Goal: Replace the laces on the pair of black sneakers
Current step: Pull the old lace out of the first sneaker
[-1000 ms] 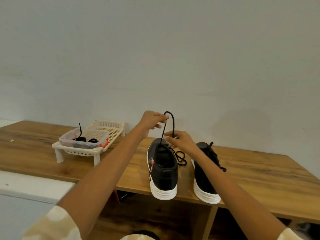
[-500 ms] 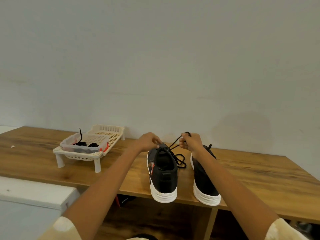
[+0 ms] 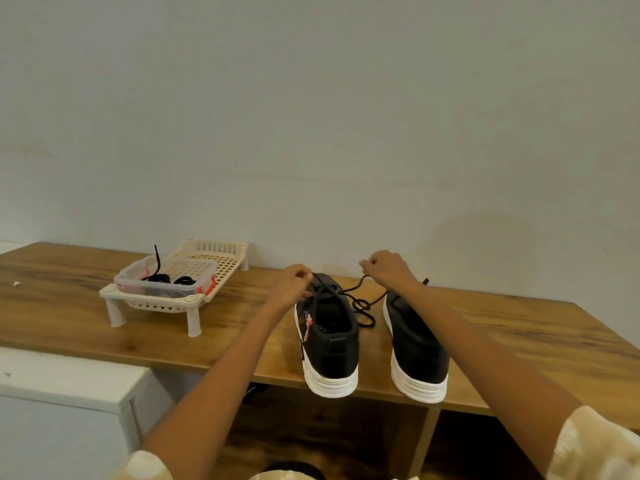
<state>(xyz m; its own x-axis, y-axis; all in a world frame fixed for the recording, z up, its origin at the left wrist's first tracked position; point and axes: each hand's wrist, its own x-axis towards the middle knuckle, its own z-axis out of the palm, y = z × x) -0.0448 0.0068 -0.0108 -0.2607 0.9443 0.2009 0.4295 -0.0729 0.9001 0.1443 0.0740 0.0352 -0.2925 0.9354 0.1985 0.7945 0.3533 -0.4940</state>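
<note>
Both hands grasp one black lace (image 3: 360,301): the left hand (image 3: 292,287) has its fingers curled on the lace at the far end of the left sneaker (image 3: 327,336), up by the tongue, and the right hand (image 3: 388,268) pinches the other stretch of lace between thumb and fingertips, raised just above the table (image 3: 519,327) between the two shoes. From the right hand the lace slopes down toward the left sneaker, and its slack lies in loose loops on the wood in the gap between the pair. The left sneaker stands near the front edge of the table, its white heel overhanging that edge. The right sneaker (image 3: 415,344) stands just beside it, apart from it, heel also at the front edge, partly hidden by the right forearm; a short black lace end shows at its far end. Toward the left end of the table, near the back edge, stands a cream rack (image 3: 221,268) on short legs. On its front part sits a clear tub (image 3: 166,282) with red clips, holding dark coiled laces (image 3: 169,277), one end sticking up over the rim.
</note>
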